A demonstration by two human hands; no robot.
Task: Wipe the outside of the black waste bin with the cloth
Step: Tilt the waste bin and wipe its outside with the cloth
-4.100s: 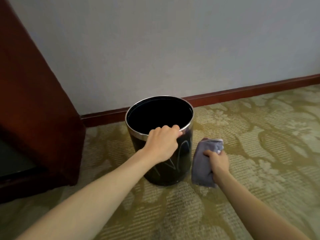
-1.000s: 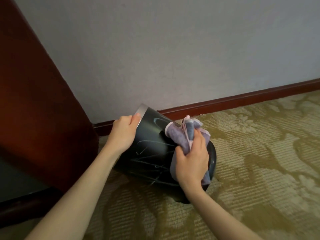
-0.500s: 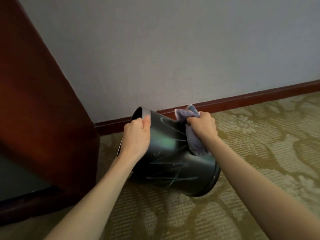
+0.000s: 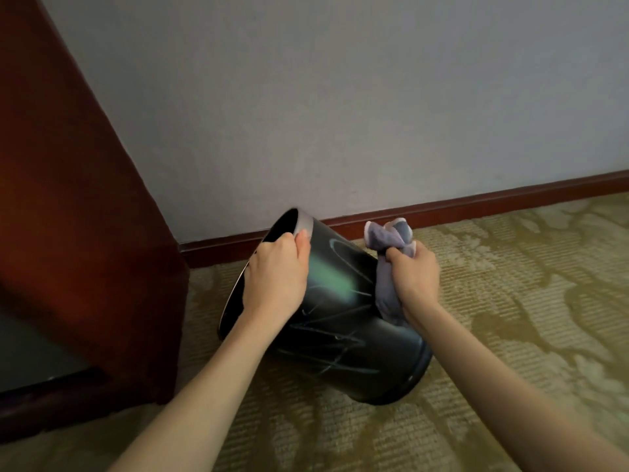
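I see patterned carpet (image 4: 510, 318) and a dark wooden cabinet (image 4: 68, 233) crowding the left. Just beside it the black waste bin (image 4: 340, 318) sits tipped on the carpet, mouth toward the cabinet, its glossy side streaked with pale scribbles. My left hand (image 4: 275, 277) curls over its silver rim. My right hand (image 4: 413, 277) clutches the bunched grey cloth (image 4: 388, 233) against the bin's far side.

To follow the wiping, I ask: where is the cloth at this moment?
In the head view, the cloth is bunched in the right hand, against the right side of the tilted bin.
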